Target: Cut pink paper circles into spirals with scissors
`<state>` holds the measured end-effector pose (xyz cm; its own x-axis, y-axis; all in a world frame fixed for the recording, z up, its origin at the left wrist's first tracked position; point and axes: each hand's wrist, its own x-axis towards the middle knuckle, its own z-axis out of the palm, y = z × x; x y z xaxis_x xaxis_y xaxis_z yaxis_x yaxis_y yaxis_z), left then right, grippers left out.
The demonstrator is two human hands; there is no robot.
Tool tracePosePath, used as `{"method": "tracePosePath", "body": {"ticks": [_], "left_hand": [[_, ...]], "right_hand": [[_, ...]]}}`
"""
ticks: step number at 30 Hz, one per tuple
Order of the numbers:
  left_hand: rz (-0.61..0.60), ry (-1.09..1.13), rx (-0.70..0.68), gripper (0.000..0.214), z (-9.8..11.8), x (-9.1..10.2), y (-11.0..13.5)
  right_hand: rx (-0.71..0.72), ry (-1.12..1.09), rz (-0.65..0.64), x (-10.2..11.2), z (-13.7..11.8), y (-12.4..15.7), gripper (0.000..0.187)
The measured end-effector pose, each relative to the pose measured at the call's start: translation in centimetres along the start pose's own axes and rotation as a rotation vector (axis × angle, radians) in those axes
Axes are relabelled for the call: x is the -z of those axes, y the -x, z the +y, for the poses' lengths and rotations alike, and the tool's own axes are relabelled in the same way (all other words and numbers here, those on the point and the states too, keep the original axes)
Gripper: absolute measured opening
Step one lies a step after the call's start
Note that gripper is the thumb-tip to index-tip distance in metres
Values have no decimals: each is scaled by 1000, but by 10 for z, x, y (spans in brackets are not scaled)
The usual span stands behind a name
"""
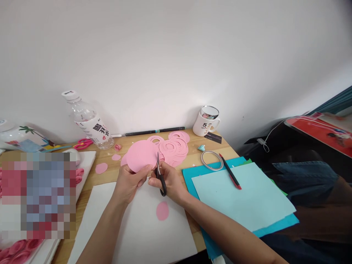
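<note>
While the left hand [128, 183] pinches a pink disc [141, 156], the right hand [172, 182] curls around scissors [158, 172].

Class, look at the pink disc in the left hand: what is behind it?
Behind the disc, pink rings show on the table to its right, and a pink edge peeks out at its left. Whatever lies directly behind the disc is hidden.

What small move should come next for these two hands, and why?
Probably a small snip at the edge of the pink paper disc: the left hand grips it, its face looks uncut, and the scissors in the right hand have their blades at its right side.
</note>
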<state>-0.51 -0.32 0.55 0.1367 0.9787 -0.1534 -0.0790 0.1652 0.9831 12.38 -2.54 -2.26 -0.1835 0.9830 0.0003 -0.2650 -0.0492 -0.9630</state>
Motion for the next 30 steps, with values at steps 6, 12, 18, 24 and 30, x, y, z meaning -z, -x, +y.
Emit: {"method": "tracePosePath", "body": {"ticks": [6, 12, 18, 24, 30], "left_hand": [[9, -7, -4, 24, 0, 0, 0], [22, -6, -8, 31, -1, 2, 0], [27, -18, -14, 35, -1, 3, -1], [14, 9, -6, 36, -2, 5, -2], [22, 46, 7, 38, -2, 6, -2]], "right_hand": [[0, -19, -15, 0, 0, 1, 47], [-12, -54, -22, 1, 1, 1, 46], [-41, -25, 7, 0, -1, 0, 47], [-52, -2, 9, 0, -1, 1, 42], [-59, -6, 7, 0, 0, 2, 40]]}}
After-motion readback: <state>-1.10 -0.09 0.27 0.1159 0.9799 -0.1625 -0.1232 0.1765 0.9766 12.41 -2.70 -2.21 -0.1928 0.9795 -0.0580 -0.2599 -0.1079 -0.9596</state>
